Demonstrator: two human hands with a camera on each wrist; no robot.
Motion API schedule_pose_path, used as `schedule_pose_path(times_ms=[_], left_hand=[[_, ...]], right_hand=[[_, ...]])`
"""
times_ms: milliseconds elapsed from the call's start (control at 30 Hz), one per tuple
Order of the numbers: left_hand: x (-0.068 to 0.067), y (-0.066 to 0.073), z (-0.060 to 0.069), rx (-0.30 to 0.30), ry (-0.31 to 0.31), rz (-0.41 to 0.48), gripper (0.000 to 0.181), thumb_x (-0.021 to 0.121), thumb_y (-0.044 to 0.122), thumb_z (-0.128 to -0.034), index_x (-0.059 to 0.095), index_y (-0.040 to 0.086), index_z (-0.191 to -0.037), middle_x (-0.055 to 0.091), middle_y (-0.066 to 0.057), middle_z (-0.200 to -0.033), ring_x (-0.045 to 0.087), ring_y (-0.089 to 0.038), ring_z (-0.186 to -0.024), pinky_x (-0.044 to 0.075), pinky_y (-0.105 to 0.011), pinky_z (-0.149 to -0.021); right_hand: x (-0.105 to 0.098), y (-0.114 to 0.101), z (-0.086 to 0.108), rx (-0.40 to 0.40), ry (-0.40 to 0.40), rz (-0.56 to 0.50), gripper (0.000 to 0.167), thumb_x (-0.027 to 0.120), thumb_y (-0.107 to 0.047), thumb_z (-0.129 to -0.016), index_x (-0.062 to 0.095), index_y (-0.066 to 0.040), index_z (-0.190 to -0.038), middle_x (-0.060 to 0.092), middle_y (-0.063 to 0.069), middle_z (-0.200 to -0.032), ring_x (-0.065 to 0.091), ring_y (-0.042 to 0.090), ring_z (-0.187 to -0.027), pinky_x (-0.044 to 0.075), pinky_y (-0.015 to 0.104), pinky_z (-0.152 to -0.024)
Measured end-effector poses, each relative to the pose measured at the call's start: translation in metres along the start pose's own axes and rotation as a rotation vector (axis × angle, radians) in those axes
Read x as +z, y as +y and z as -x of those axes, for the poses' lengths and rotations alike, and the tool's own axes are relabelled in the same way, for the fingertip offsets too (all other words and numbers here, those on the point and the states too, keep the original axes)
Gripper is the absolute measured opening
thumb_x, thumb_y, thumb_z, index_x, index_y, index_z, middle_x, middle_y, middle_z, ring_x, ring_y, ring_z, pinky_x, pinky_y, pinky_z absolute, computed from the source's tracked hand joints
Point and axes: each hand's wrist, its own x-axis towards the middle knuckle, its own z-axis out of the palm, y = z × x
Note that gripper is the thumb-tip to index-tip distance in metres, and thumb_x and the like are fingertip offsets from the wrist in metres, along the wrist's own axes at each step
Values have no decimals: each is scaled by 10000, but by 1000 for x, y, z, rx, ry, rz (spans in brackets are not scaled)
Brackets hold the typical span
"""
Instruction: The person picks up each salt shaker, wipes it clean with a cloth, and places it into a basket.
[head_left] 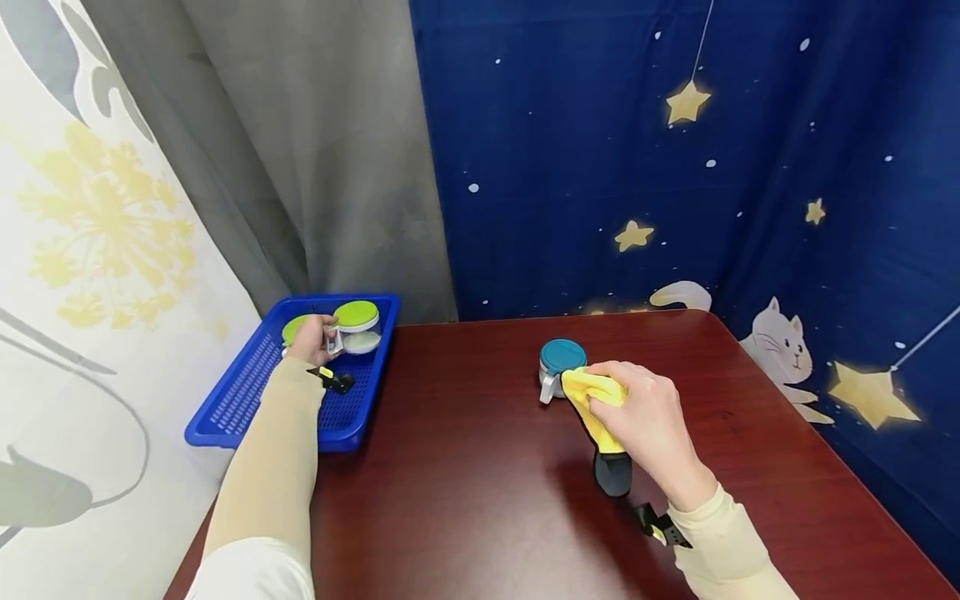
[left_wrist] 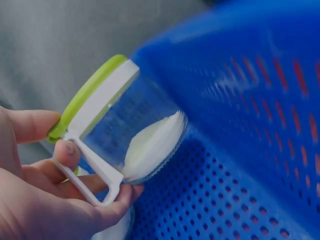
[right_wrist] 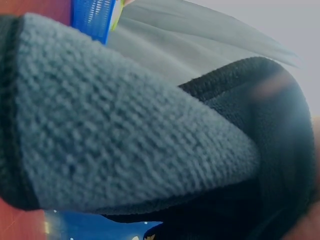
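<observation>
My left hand is at the blue basket. It grips the white handle of a clear glass jar with a green lid and white powdery contents. In the left wrist view the jar tilts, its thumb-side lid edge touched by a finger. Another green-lidded jar is partly hidden behind this hand. Over the table, my right hand pinches a folded cloth, yellow on one side and grey on the other. Just beyond the cloth stands a teal-lidded jar with a white handle.
The basket stands at the left of the reddish-brown table, with perforated floor and raised walls. A grey curtain and a blue star-patterned curtain hang behind the table. The cloth fills much of the right wrist view.
</observation>
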Motion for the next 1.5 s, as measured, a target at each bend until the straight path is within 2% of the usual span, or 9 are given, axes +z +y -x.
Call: schedule_pose_path(times_ms=[133, 300, 467, 767, 900, 1067, 1200, 1333, 1500], left_hand=[[-14, -9, -1, -17, 16, -23, 76, 420, 100, -1040, 468, 51, -1073, 425, 4, -626, 471, -142, -610, 494, -330, -595], [-24, -15, -5, -36, 27, -93, 82, 435, 104, -1040, 463, 53, -1098, 445, 6, -621, 500, -149, -650, 512, -348, -659], [-26, -15, -15, -38, 52, -204, 104, 441, 129, -1031, 456, 73, -1118, 454, 25, -642, 498, -141, -709, 501, -368, -771], [-27, -21, -21, -56, 145, -375, 122, 498, 225, -1038, 464, 109, -1050, 540, 58, -675, 512, -102, -643, 451, -313, -719], [-22, -21, -22, -13, 197, -423, 140, 529, 237, -1031, 478, 107, -1042, 585, 51, -699, 548, -86, -617, 480, -301, -685], [-14, -21, -27, 29, 253, -517, 159, 537, 193, -1013, 475, 66, -1086, 630, -22, -836, 602, -127, -740, 516, -313, -726], [-9, -23, -25, 105, 318, -685, 278, 566, 232, -985, 531, -10, -1117, 646, -87, -917, 622, -179, -794, 539, -339, -741], [-6, -24, -14, 154, 401, -927, 305, 576, 308, -960, 602, 18, -870, 609, -63, -699, 589, -205, -647, 485, -311, -612], [2, -21, 5, 261, 440, -1113, 403, 557, 319, -937, 474, 126, -594, 494, -34, -563, 508, -242, -602, 389, -343, -601]], right_hand=[[2, -1, 3, -11, -14, 0, 344, 846, -131, -706, 757, -177, -1034, 712, -11, -958, 603, 175, -763, 482, 365, -631], [2, -1, 6, -12, -16, 0, 351, 852, -130, -701, 754, -179, -1034, 710, -11, -967, 603, 170, -769, 487, 360, -627], [2, -1, 8, 7, -25, -13, 351, 855, -125, -715, 753, -177, -1048, 710, -7, -982, 603, 174, -779, 495, 356, -623], [4, 0, 11, 15, -42, -12, 361, 860, -135, -713, 749, -183, -1053, 708, -14, -982, 604, 171, -780, 500, 355, -627], [3, 0, 11, 2, -32, -12, 365, 867, -141, -707, 750, -182, -1050, 709, -17, -983, 605, 169, -781, 503, 355, -625], [2, 0, 10, -15, -9, -6, 357, 861, -144, -699, 755, -190, -1037, 708, -31, -965, 604, 156, -767, 499, 353, -619], [2, 0, 10, -17, -3, -7, 356, 859, -144, -699, 755, -193, -1036, 707, -36, -959, 604, 150, -760, 498, 354, -621], [2, 0, 11, -13, -4, -1, 365, 869, -143, -694, 754, -185, -1037, 710, -26, -964, 606, 157, -754, 497, 354, -618], [0, 3, 13, -2, -2, 1, 371, 873, -140, -693, 752, -187, -1040, 712, -19, -971, 606, 163, -755, 495, 352, -615]])
